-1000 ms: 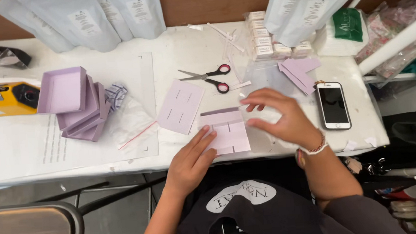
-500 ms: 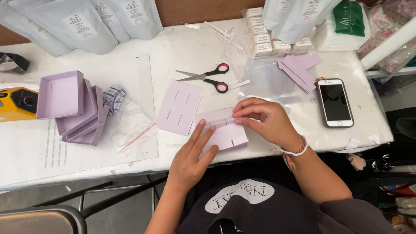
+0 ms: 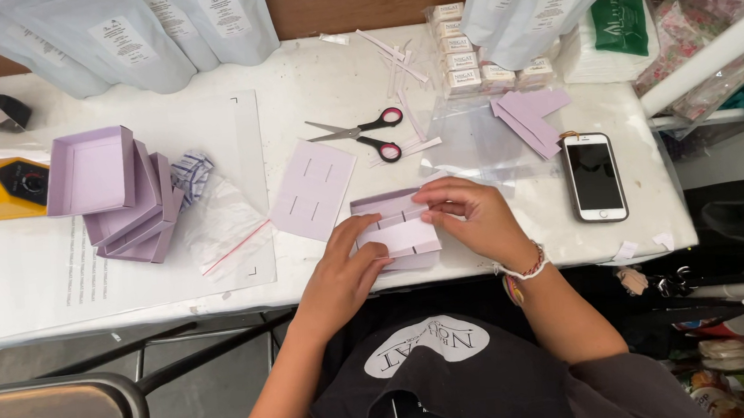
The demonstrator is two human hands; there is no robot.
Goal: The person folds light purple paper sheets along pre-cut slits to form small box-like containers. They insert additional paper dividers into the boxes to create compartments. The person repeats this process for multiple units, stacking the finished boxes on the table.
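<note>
Since a second ago both hands have closed in on the lilac card insert (image 3: 399,232) at the table's (image 3: 326,80) near edge; folding appears underway; left hand (image 3: 346,268) presses it flat, fingers extended; right hand (image 3: 470,219) pinches its upper edge; a flat lilac sheet (image 3: 313,190) and the scissors (image 3: 362,135) lie beyond.
</note>
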